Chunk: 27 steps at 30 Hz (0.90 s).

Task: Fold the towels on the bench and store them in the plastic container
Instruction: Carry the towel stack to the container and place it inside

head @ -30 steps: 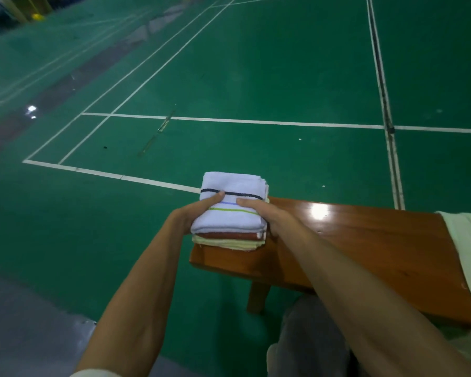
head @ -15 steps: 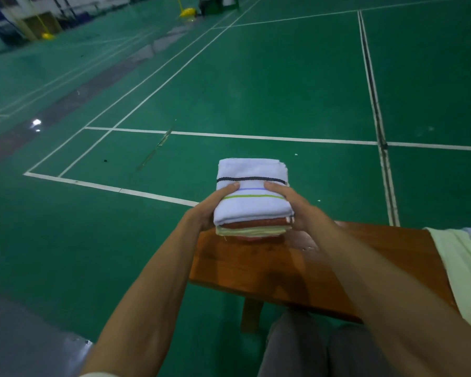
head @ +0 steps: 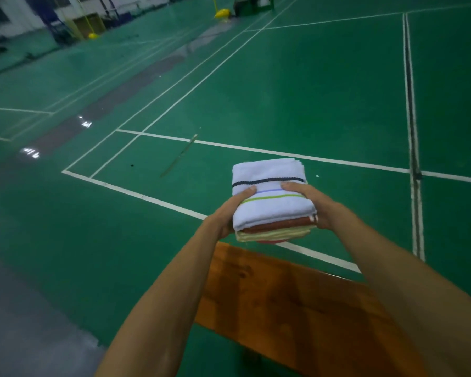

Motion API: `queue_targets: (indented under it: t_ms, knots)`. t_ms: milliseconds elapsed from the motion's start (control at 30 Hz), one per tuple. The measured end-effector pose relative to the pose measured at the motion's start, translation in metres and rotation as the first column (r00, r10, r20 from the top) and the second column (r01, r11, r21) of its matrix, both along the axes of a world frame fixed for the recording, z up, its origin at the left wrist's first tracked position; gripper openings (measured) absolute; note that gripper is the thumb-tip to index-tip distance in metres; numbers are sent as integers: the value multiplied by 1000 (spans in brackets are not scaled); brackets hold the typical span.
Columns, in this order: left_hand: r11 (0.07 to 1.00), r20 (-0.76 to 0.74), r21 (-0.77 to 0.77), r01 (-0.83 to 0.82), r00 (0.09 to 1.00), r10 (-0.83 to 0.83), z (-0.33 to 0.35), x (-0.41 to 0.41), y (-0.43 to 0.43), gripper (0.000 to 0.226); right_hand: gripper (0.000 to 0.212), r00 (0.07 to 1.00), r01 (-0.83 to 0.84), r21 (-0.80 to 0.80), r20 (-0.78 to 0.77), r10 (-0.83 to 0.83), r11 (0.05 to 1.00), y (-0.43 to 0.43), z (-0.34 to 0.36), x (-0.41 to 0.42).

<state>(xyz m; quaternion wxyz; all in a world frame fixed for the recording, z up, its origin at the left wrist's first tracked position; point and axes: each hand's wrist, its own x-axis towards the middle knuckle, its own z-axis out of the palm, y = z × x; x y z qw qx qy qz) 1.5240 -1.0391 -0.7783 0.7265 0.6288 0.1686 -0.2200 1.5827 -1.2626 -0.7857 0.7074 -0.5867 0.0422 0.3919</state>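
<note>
A stack of folded towels (head: pixel 269 202) is in the air above and beyond the wooden bench (head: pixel 288 300). The top towel is white with dark, blue and green stripes; a red-brown one and a pale yellow one lie under it. My left hand (head: pixel 230 210) grips the stack's left side with the thumb on top. My right hand (head: pixel 310 205) grips the right side the same way. The plastic container is not in view.
The green court floor (head: pixel 297 91) with white lines spreads all around the bench. A grey strip of floor (head: pixel 19 308) runs at the lower left. Yellow post bases (head: pixel 222 13) and other gear stand far off at the top.
Both hands have lifted the towel stack off the bench's left end and carried it up and forward. The view has tilted upward, and the towels at the bench's right end have left the frame.
</note>
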Motion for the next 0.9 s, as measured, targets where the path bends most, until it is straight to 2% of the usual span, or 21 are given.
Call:
queue_targets:
  t_ms: [167,567,733,900]
  knots:
    - [999,5,13,-29,1000,29,102,1,23,62,49,999,-50,-2,4,50,999,24,112,7]
    - [984,12,39,-173,985,172,383,-38,76,65,68,964,-235,-47,117,239,971,95,375,17]
    - [968,59,62,-241,970,238,449,-62,88,66,78,926,-333,-60,166,338,941,117,439,13]
    - [945,112,74,-317,945,308,478,-85,104,69,77,884,-416,-72,201,422,906,142,472,3]
